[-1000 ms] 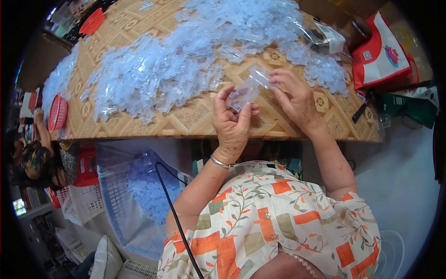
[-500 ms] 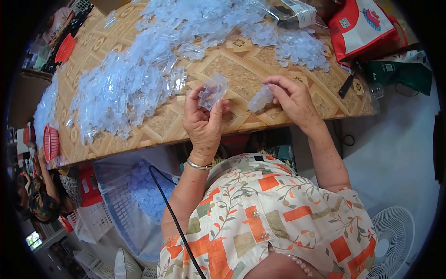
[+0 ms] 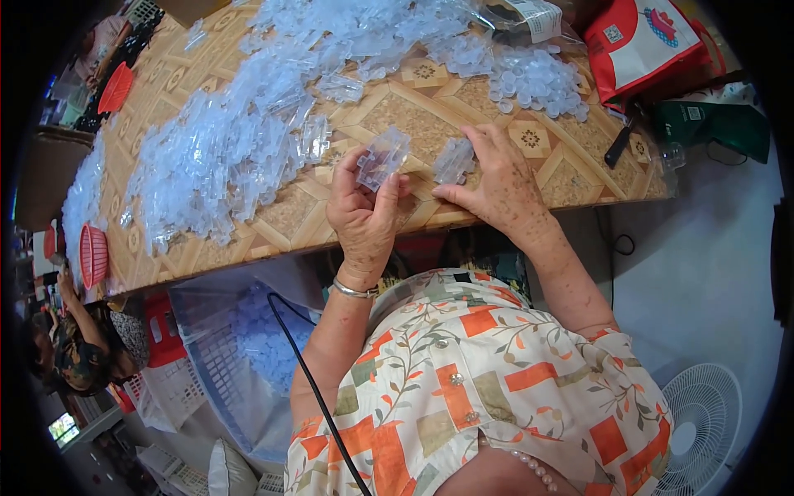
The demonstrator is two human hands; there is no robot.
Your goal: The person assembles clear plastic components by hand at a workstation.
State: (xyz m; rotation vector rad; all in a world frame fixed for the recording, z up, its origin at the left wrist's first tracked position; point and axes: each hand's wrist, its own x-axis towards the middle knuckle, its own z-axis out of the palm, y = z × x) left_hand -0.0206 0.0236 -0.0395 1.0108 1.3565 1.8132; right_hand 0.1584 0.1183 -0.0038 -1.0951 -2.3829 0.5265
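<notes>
My left hand (image 3: 364, 207) is closed, with a flat, clear plastic piece (image 3: 384, 159) with notched edges held up between its thumb and fingers. Just to the right, my right hand (image 3: 500, 182) has its thumb and fingers around a second clear plastic piece (image 3: 454, 161), gripping it by its edges. The two pieces are apart, a little above the near part of the patterned table (image 3: 430, 99). Glare and transparency blur their exact shape.
A large heap of clear plastic parts (image 3: 215, 157) spreads over the left and far table. Small round clear discs (image 3: 542, 83) lie far right, near a black-handled tool (image 3: 620, 145) and a red and white bag (image 3: 645, 50). A lined basket (image 3: 248, 347) stands below; a co-worker (image 3: 78, 347) is at left.
My right hand has shifted slightly left, and its thumb and fingers have spread wider around its plastic piece, which has turned. My left hand has barely moved.
</notes>
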